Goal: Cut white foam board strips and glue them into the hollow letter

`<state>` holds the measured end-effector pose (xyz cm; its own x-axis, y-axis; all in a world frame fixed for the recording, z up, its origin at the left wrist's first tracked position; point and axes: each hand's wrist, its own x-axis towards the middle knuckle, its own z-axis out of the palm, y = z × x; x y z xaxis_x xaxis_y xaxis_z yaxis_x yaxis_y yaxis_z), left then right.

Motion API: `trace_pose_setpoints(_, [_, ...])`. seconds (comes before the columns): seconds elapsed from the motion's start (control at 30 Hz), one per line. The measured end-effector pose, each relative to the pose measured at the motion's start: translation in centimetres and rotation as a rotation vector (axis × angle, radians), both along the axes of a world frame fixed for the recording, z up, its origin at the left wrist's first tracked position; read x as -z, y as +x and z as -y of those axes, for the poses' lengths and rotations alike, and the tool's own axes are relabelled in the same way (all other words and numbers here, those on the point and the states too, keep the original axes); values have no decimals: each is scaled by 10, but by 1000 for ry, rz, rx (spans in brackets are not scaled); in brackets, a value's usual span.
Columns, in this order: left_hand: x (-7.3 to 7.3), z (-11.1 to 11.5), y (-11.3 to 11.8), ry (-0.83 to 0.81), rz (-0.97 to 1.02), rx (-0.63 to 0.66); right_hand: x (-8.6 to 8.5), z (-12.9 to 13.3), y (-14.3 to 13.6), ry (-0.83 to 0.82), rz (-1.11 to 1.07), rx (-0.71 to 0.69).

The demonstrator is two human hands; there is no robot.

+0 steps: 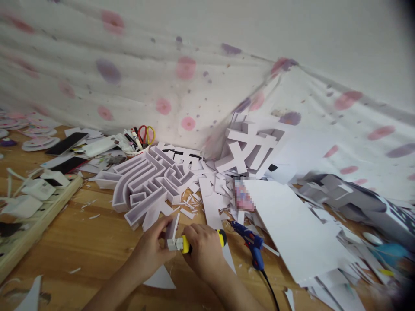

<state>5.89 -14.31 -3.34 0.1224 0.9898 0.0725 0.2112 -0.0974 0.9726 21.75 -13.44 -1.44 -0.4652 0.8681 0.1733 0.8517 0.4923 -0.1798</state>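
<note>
My left hand (154,248) is closed on a small white piece (171,229) with raised walls, held upright above the wooden table. Closed round a yellow and black tool (186,245) is my right hand (204,248). The tool's pale front end touches or nearly touches the lower edge of the white piece; the exact contact is too small to tell. Just beyond both hands lies a large white walled character shape (145,181). A blue glue gun (251,244) rests to the right of my right hand.
A white board (292,224) lies at the right, among paper scraps. Another white character (251,149) leans near the curtain. A cup of scissors and pens (139,144) stands behind. On the left is a wooden strip (48,224) beside white plugs.
</note>
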Motion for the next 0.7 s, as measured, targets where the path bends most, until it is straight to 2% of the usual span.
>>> trace_pose_setpoints(0.4, [-5, 2, 3, 118, -170, -9, -2, -8, 4, -16, -8, 62])
trace_pose_setpoints(0.7, [0, 1, 2, 83, -199, -16, -2, -15, 1, -64, -29, 111])
